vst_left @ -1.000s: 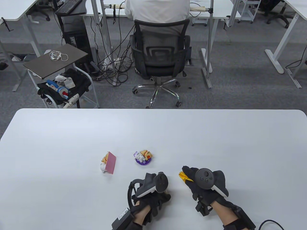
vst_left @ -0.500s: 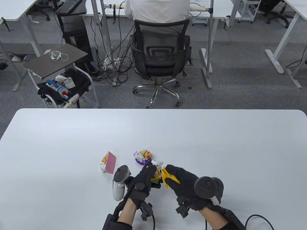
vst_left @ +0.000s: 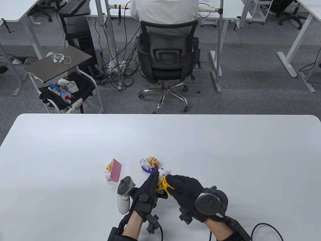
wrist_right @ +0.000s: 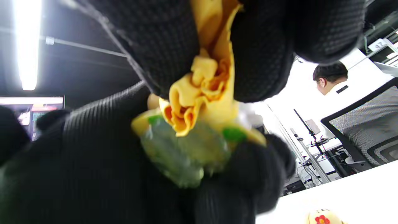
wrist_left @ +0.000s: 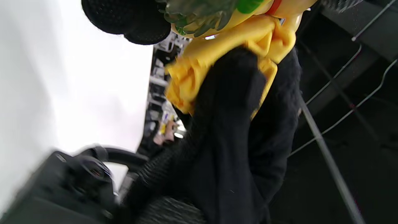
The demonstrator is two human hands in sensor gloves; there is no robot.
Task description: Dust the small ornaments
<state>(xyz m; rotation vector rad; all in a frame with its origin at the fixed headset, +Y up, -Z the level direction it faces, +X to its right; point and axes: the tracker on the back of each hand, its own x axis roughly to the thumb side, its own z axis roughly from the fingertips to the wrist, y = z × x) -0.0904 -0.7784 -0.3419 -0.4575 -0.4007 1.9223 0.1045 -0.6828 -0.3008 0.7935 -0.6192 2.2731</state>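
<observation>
My left hand (vst_left: 150, 187) grips a small ornament (vst_left: 163, 173), a white bear figure on a yellow and green base, and holds it above the table. My right hand (vst_left: 179, 187) holds a bunched yellow cloth (vst_left: 166, 186) and presses it against the ornament's side. The left wrist view shows the cloth (wrist_left: 217, 56) against the green base (wrist_left: 199, 15). The right wrist view shows the cloth (wrist_right: 202, 93) between my fingers, touching the base (wrist_right: 183, 152). Two other ornaments stand on the table: one on a purple base (vst_left: 150, 164) and one behind a pink card (vst_left: 113, 170).
The white table (vst_left: 225, 150) stretches far and to both sides of my hands. Beyond its far edge stand a black office chair (vst_left: 166, 62) with a seated person and a small side cart (vst_left: 60, 75).
A second ago both hands lay low and apart near the front edge. They have come together, the left has turned over and raised the bear ornament, and the right has pushed the cloth against it.
</observation>
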